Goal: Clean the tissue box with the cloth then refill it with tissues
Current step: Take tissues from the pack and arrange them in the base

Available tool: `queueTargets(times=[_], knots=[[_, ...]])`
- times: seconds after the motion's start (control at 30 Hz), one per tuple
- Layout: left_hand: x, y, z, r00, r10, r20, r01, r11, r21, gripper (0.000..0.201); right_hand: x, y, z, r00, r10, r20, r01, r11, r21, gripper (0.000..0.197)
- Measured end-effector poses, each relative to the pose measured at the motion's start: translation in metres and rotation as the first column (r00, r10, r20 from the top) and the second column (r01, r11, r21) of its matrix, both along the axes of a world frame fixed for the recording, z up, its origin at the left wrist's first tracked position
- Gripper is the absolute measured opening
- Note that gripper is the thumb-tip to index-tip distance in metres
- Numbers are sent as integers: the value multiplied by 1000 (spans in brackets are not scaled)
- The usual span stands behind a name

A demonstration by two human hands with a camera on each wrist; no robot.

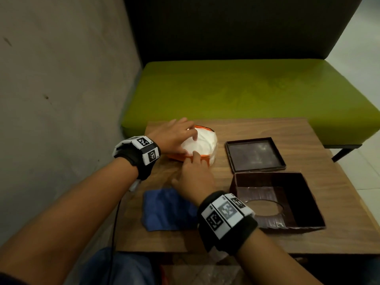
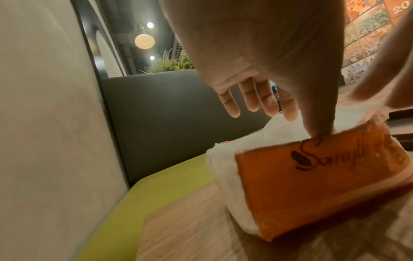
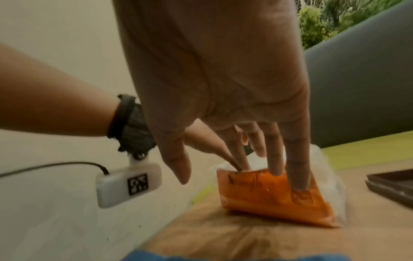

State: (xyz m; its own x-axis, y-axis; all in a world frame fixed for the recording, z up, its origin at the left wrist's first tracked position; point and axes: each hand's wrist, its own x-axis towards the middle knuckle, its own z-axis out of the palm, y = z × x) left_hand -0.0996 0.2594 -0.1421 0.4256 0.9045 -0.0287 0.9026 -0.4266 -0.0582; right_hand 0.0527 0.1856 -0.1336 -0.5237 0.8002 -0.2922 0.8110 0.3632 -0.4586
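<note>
An orange pack of white tissues (image 1: 200,144) lies at the table's back left. My left hand (image 1: 176,134) rests over its top, fingers fairly straight, and the thumb (image 2: 312,121) presses at the wrapper's upper edge (image 2: 312,185). My right hand (image 1: 195,177) reaches in from the near side; its straight fingertips (image 3: 297,181) touch the orange wrapper (image 3: 263,194). The dark brown tissue box (image 1: 304,202) lies open and upside down at the right, its round hole against the table. Its flat panel (image 1: 255,153) lies behind it. The blue cloth (image 1: 168,210) lies crumpled near my right wrist.
The small wooden table (image 1: 308,132) stands against a green bench seat (image 1: 236,87) with a dark backrest. A grey wall (image 1: 61,99) runs close along the left. A black cable (image 1: 115,223) hangs from my left wrist down past the table's left edge.
</note>
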Motion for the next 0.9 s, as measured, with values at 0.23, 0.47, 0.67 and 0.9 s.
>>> queueTargets(times=[0.23, 0.47, 0.67, 0.9], knots=[[-2, 3, -17, 997, 60, 44, -54, 990, -128, 43, -7, 4, -19, 1000, -10, 18, 10, 1000, 26, 52], [2, 9, -17, 993, 110, 34, -107, 992, -73, 30, -7, 13, -18, 998, -24, 61, 22, 999, 32, 54], [6, 7, -21, 974, 139, 176, -135, 990, -36, 24, -9, 14, -20, 993, 24, 112, -22, 1000, -23, 45], [3, 8, -8, 882, 249, 399, -230, 968, -96, 31, -12, 21, -21, 996, -16, 92, 16, 1000, 8, 43]])
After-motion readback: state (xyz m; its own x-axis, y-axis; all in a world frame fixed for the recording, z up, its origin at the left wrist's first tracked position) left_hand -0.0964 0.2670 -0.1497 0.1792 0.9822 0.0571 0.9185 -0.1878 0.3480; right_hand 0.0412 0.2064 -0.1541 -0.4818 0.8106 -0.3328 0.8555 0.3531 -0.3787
